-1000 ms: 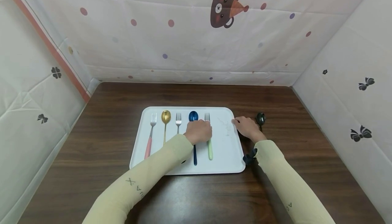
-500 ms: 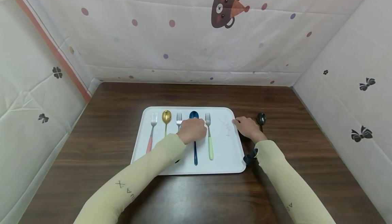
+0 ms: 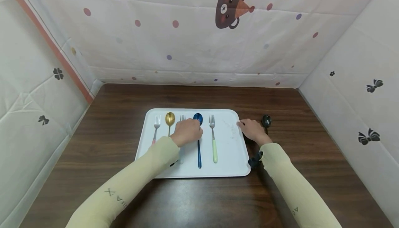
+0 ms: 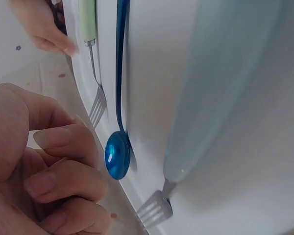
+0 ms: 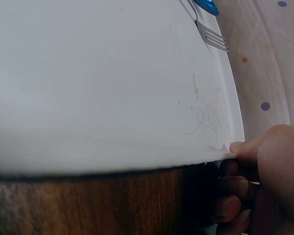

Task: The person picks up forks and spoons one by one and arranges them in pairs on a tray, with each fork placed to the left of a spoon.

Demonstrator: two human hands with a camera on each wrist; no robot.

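Observation:
A white tray (image 3: 230,155) lies on the table with a row of cutlery. From left to right come a pink-handled fork (image 3: 157,122), a gold spoon (image 3: 169,117), a fork with a pale blue handle (image 4: 210,98), a blue spoon (image 4: 117,156) and a green-handled fork (image 3: 214,148). My left hand (image 3: 187,131) hovers over the pale-blue fork and blue spoon, its fingers curled around nothing. In the head view it hides the middle of that fork and part of the spoon. With thumb and fingers, my right hand (image 5: 279,171) pinches the tray's right edge.
To the right of my right hand, a black spoon (image 3: 266,121) lies on the brown wooden table (image 3: 199,200), its handle partly hidden. Patterned white sheets (image 3: 187,47) surround the table at the back and both sides. Thin dark marks show on the tray's right part.
My left hand has moved left, from over the green-handled fork past the blue spoon, uncovering that fork completely. My right hand stays at the tray's edge. The cutlery lies where it was.

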